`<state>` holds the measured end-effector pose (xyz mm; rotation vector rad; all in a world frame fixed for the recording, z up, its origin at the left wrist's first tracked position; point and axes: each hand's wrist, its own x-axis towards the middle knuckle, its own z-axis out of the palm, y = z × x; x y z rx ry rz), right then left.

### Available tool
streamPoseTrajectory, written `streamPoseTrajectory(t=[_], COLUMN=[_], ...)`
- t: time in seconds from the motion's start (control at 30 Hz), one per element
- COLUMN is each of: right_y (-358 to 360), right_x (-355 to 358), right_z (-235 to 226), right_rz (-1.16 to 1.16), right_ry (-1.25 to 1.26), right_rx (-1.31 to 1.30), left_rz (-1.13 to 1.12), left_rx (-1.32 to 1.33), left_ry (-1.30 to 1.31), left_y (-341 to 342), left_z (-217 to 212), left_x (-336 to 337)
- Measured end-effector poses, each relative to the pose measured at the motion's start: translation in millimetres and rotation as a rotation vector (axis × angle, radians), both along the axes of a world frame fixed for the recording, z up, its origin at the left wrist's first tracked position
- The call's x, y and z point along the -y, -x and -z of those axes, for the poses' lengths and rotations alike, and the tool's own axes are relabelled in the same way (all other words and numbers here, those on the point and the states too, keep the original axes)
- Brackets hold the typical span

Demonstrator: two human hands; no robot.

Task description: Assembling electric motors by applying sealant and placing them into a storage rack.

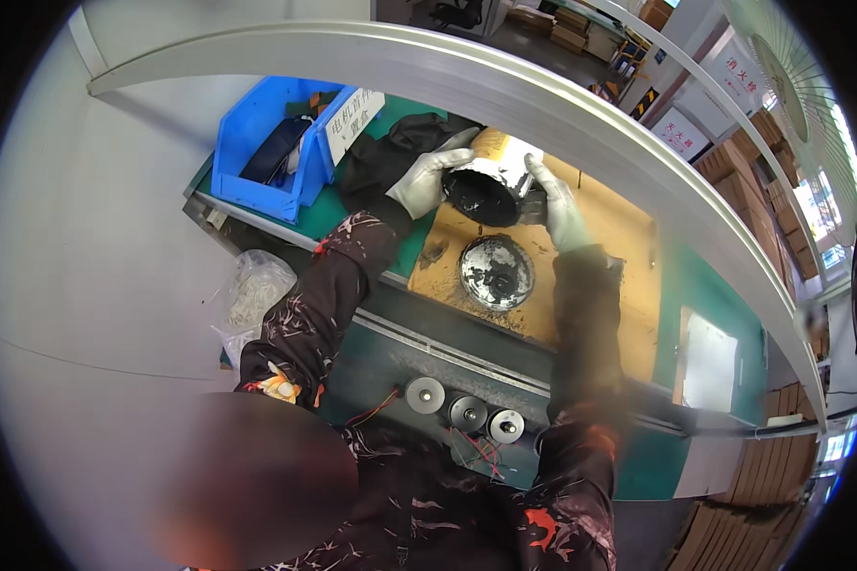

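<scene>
Both my hands wear pale gloves and grip a round metal can [482,197] between them. The can is tilted, with its wide mouth facing me, and black paste or grease coats the inside and rim. My left hand [423,185] clasps its left side, while my right hand [561,207] holds the right side, where a small grey part shows by the fingers, too unclear to name. Just below lies a round metal lid or shallow dish [496,273], smeared black, on a stained wooden board [628,249].
A blue bin [257,197] with assorted items stands at the back left beside dark cloth [390,152]. Several small motors [468,413] with wires sit close to me. A plastic bag [254,295] hangs at the left, a white sheet [709,364] lies right, and a metal frame [505,71] arches over the bench.
</scene>
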<state>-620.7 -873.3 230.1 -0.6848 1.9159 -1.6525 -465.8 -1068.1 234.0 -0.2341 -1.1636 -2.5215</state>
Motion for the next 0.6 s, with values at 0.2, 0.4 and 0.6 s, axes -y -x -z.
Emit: streamPoseTrajectory(t=[0.2, 0.4, 0.6], right_y=[1, 2, -9], right_x=[-4, -1, 0], right_z=[-1, -7, -17], right_rz=[0.057, 0.120, 0.133], right_ry=[0.067, 0.017, -0.097], right_rx=[0.057, 0.025, 0.003], left_rz=[0.007, -0.004, -0.060], left_rx=[0.067, 0.068, 0.105], left_ry=[0.231, 0.244, 0.209], left_y=[12, 12, 2], left_z=[8, -1, 3], left_x=[-3, -17, -16])
